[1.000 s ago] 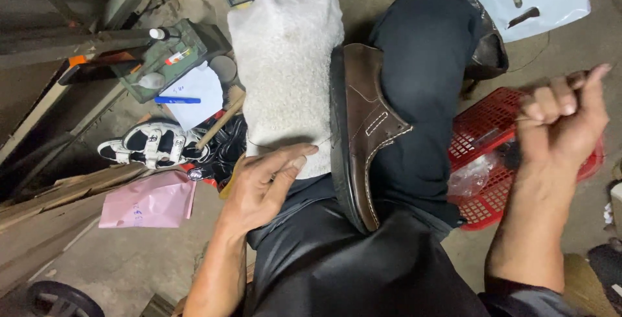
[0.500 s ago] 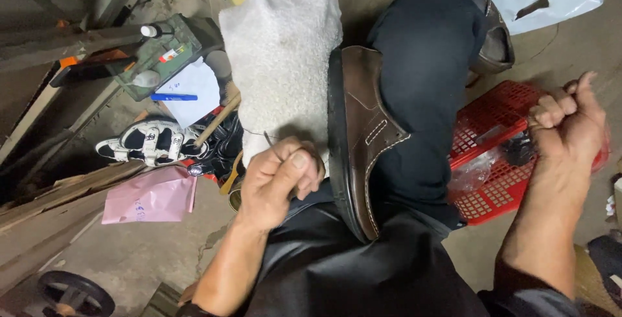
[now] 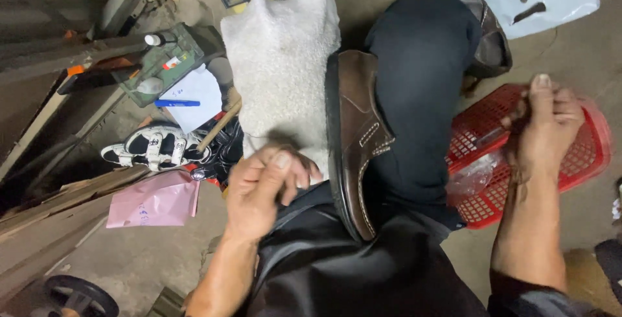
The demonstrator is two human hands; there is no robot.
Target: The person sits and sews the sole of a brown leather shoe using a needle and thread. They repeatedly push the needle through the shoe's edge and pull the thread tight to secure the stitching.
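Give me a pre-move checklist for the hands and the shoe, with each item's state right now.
1. Brown shoe lies on its side across the lap: ok.
2. Left hand pinches at the white fleecy cloth: ok.
3. What the left fingers grip: cannot tell.
4. Right hand is raised over the red basket, fingers closed: ok.
5. Thread between the hands: cannot tell.

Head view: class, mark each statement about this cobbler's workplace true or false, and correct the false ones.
1. A brown shoe lies across the person's lap. True.
2. The right hand is over a blue basket. False: the basket is red.
3. The left hand is at the edge of the white fleecy cloth. True.
4. The pink paper bag lies on the shoe. False: it lies on the floor, left of the left hand.
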